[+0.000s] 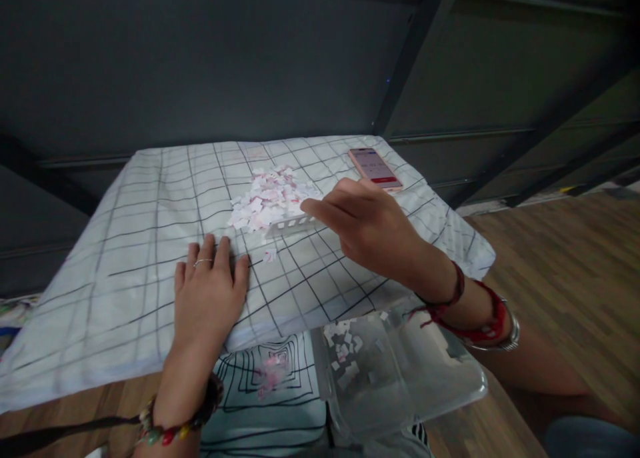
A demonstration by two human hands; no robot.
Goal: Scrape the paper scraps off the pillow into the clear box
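Note:
My left hand (207, 291) lies flat on the white checked cloth, fingers spread, holding nothing. In front of it is a heap of small torn paper pieces (267, 198), white with pink marks. My right hand (367, 221) is closed in a pinch at the right end of a white slotted plastic piece (293, 225), which stands along the near side of the heap. The fingers hide that end, and its full shape does not show. A single paper scrap (269, 255) lies apart, between the heap and my left hand.
A phone (375, 169) with a lit screen lies at the table's back right. Below the front edge of the checked cloth (145, 258) sits a clear plastic box (435, 391) with paper scraps inside. Beside it, a patterned light-blue surface (230, 398) bears pinkish bits. A dark panelled wall (210, 65) stands behind.

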